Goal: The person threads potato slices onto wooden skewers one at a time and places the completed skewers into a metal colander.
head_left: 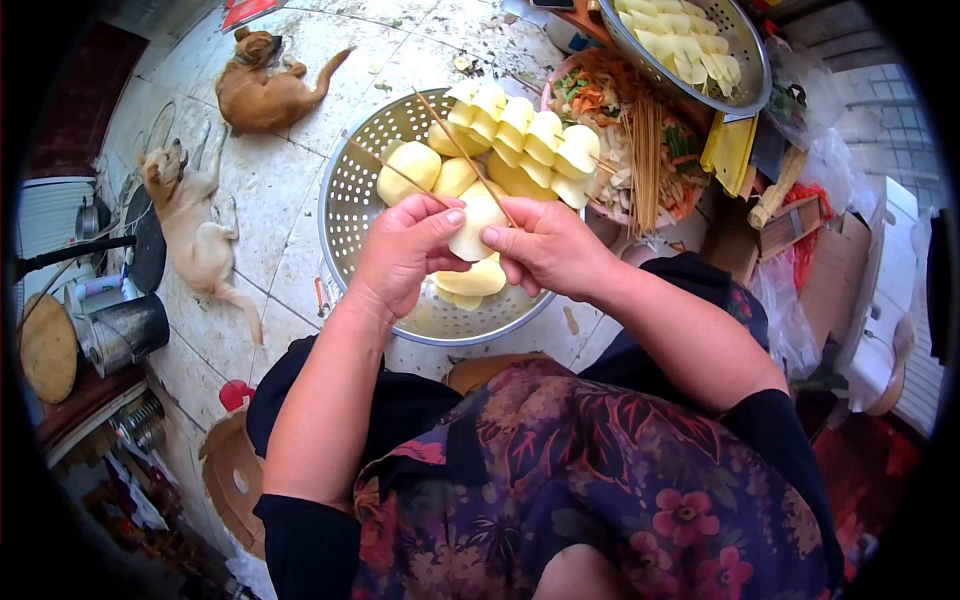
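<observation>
Over a metal colander (343,200), my left hand (405,245) pinches a pale potato slice (479,222) and a thin wooden stick. My right hand (545,245) grips the other edge of that slice, with a second stick (455,145) slanting up and left from its fingers. Peeled potatoes (411,170) lie in the colander behind my hands. Skewered potato slices (525,135) rest across its far right side. Below my fingers, more cut slices (470,280) sit inside the colander.
A bundle of sticks (648,165) lies over vegetable scraps (597,95) in a basin at right. Behind it is another colander (757,60) with skewered slices. Two dogs, brown (262,95) and pale (195,235), lie on the left floor. Boxes and plastic bags (785,310) stand right.
</observation>
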Available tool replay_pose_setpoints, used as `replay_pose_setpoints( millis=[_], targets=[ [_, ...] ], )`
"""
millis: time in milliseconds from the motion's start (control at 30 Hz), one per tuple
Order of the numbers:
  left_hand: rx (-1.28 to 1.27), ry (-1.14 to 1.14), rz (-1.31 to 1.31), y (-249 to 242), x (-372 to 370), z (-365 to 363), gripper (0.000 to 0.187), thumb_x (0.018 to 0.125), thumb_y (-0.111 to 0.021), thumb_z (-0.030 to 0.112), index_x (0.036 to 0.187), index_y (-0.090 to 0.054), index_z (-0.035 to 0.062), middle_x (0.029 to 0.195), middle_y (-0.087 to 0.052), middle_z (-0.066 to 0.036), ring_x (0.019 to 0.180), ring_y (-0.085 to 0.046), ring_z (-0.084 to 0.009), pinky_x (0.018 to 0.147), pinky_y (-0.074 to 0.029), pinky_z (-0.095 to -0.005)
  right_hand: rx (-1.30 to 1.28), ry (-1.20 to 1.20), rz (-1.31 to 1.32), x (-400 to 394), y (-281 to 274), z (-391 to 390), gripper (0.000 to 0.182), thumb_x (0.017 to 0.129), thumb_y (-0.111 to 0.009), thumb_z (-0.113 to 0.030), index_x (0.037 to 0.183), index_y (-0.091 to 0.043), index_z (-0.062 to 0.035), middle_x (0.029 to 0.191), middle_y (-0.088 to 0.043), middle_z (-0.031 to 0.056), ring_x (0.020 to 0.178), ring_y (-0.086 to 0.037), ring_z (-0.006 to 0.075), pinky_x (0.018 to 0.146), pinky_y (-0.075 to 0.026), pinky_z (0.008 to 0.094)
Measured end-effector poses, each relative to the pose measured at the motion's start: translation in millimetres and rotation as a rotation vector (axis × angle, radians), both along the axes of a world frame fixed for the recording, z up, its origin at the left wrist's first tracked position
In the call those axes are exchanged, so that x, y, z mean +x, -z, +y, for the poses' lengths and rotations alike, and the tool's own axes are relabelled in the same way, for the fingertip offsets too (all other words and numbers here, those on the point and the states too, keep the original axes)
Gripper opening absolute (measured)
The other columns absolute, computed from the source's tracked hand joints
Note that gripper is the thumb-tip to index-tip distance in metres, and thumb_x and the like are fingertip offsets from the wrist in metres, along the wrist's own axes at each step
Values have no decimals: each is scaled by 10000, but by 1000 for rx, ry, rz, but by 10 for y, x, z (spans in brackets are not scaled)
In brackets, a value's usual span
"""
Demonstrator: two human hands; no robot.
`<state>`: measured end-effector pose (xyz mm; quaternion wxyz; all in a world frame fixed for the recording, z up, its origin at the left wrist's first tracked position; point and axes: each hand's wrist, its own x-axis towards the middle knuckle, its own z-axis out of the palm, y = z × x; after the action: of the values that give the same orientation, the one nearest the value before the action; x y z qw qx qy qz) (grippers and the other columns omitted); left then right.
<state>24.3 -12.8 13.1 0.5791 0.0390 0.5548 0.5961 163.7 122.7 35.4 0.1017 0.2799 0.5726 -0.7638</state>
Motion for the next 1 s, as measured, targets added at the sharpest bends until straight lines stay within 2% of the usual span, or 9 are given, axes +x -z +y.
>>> replay_pose_setpoints(
  millis=[100,167,200,267,300,367,467,700,1000],
  targets=[
    [-59,-12,-4,67,-212,-28,250,854,-628,180,1049,-568,35,933,-631,-80,801,-641,-166,633,-562,-293,-42,72,-18,-3,-35,57,177,939,-530,-194,940,-578,-24,585,-531,4,426,-475,66,398,-396,207],
    [-255,-302,248,262,-306,-66,258,810,-642,184,995,-574,17,904,-619,-89,759,-631,-153,599,-533,-276,-27,106,-8,2,-30,119,177,939,-531,-195,931,-580,-25,588,-533,4,423,-474,67,397,-395,205],
    [-255,-299,248,378,-346,-112,258,810,-642,184,995,-574,17,904,-619,-89,759,-631,-153,599,-533,-276,-10,138,0,9,-35,143,178,939,-531,-197,921,-581,-27,590,-536,5,420,-472,67,395,-394,203],
    [-632,29,401,665,-396,-181,388,756,-676,195,1056,-559,-22,981,-631,-148,822,-648,-220,677,-526,-312,5,142,-12,17,-66,148,184,940,-529,-202,914,-583,-28,588,-535,3,423,-473,64,397,-394,202],
    [-632,32,403,857,-361,-197,388,756,-676,195,1056,-559,-22,981,-631,-148,822,-648,-220,677,-526,-312,-7,130,-2,26,-60,135,196,947,-525,-220,916,-579,-34,587,-528,-8,421,-463,58,396,-384,190],
    [-751,49,726,1084,-268,-186,513,699,-728,204,1093,-544,-68,1047,-630,-199,907,-645,-272,784,-503,-330,-10,100,3,43,-83,116,199,954,-520,-230,919,-579,-42,588,-521,-20,433,-458,47,408,-381,174],
    [-764,103,723,1065,-209,-94,568,667,-760,194,1102,-540,-97,1074,-627,-214,961,-633,-292,853,-478,-328,-11,76,7,83,-112,127,189,952,-521,-219,919,-583,-44,593,-523,-22,450,-464,42,423,-388,172],
    [-536,87,606,1249,-254,-48,525,628,-790,116,1087,-580,-30,1031,-668,-127,911,-656,-220,816,-501,-305,3,63,-9,138,-142,193,179,949,-518,-206,892,-576,-46,601,-526,-20,460,-466,44,435,-394,182],
    [-460,-78,545,1343,-137,-48,396,665,-735,83,1009,-581,-40,967,-669,-129,835,-650,-189,757,-513,-300,23,42,-5,139,-162,186,183,948,-515,-209,881,-573,-48,603,-531,-18,469,-478,44,442,-403,183]
  ],
)
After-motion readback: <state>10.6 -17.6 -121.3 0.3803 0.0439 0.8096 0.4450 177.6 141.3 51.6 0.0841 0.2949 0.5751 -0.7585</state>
